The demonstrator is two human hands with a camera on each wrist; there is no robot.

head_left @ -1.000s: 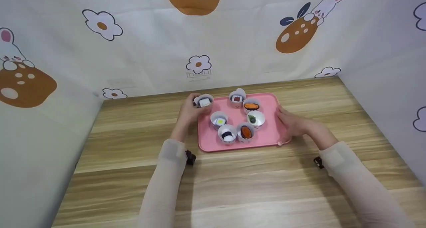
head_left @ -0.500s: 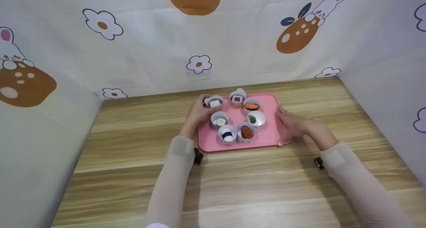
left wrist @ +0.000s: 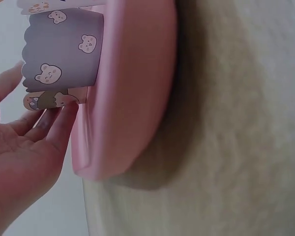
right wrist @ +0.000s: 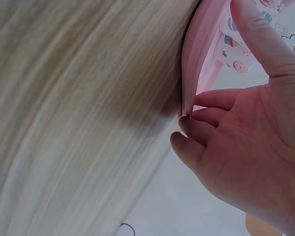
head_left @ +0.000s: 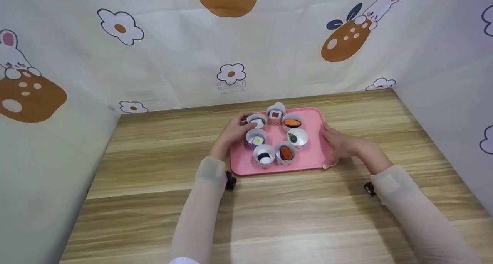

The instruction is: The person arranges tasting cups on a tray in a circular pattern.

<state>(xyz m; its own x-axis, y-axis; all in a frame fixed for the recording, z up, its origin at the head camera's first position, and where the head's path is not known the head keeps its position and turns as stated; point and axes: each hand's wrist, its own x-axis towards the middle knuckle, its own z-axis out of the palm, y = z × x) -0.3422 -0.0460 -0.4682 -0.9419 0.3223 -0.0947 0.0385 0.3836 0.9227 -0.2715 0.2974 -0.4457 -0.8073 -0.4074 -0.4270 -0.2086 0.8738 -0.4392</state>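
My left hand (head_left: 233,131) holds a paper baking cup (head_left: 262,119) with a white-topped sushi piece at the far left of the pink tray (head_left: 312,152), its thumb at the rim. In the left wrist view, fingertips (left wrist: 73,105) touch a brown-and-beige printed cup (left wrist: 51,100) low down, beside a grey bear-print cup (left wrist: 64,46). Along the tray's right edge rests my right hand (head_left: 341,144), thumb at the near corner and fingers farther back. From the right wrist, the fingers (right wrist: 196,130) are only slightly bent against the rim.
Several more cups with sushi pieces form a ring on the tray, among them a yellow-dotted roll (head_left: 257,140), a black-banded piece (head_left: 264,157) and an orange-topped one (head_left: 286,153). The wooden table (head_left: 292,217) meets a printed wall cloth (head_left: 177,63) behind.
The left hand has carried its cup rightward from the tray's left edge to between the yellow-dotted roll's cup and the far cup. The right hand has stayed at the tray's edge.
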